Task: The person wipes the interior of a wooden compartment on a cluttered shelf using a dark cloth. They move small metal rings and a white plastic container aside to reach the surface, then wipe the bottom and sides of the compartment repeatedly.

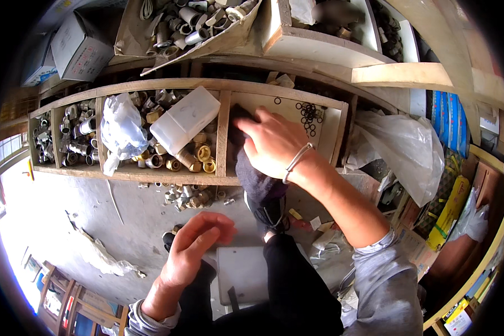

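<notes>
My right hand (275,144), with a bracelet at the wrist, reaches over the right compartment of a long wooden tray (224,131). Its fingers close on a dark knitted cloth (257,178) that hangs over the tray's front edge; part of the cloth is hidden beneath the hand. Small black rubber rings (311,115) lie on the pale floor of that same compartment. Over my lap hangs my left hand (191,246), its fingers loosely bent and apart from the thumb, the tips blurred. Nothing shows in it.
Metal pipe fittings (179,158) fill the tray's left compartments, with a white plastic box (186,119) and a plastic bag (122,126) on top. More fittings (187,197) lie on the floor. A cardboard box of fittings (246,35) stands behind, clear plastic sheeting (409,151) at right.
</notes>
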The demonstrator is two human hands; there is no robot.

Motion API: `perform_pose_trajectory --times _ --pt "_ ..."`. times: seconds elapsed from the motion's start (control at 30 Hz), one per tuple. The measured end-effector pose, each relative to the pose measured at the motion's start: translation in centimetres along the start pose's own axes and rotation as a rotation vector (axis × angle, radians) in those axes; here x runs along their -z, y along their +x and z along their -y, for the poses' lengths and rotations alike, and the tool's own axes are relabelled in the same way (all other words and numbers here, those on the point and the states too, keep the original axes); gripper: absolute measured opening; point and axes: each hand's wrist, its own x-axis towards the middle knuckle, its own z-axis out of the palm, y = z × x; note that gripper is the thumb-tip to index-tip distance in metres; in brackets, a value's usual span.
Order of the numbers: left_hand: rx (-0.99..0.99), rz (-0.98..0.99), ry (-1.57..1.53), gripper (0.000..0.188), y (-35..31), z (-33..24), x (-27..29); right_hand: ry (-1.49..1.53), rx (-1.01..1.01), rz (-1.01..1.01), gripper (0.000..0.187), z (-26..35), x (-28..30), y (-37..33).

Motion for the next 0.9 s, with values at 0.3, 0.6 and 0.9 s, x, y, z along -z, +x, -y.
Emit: perform_pose_trajectory --times 0.3,0.6,0.9 --pt "-0.537 -0.404 0.613 0.013 1.6 -0.7 1.7 0.099 0.096 0.415 0.052 -2.1 1.0 1.1" --pt "-1.386 -0.617 1.35 0.014 9.7 -5.1 5.7 0.168 0.229 1.0 0.052 -1.4 -1.9 6.4" --pt "-1.38 -0.776 1.114 0.018 12.4 -2.2 6.4 0.874 0.592 1.079 0.036 -6.5 1.1 3.8"
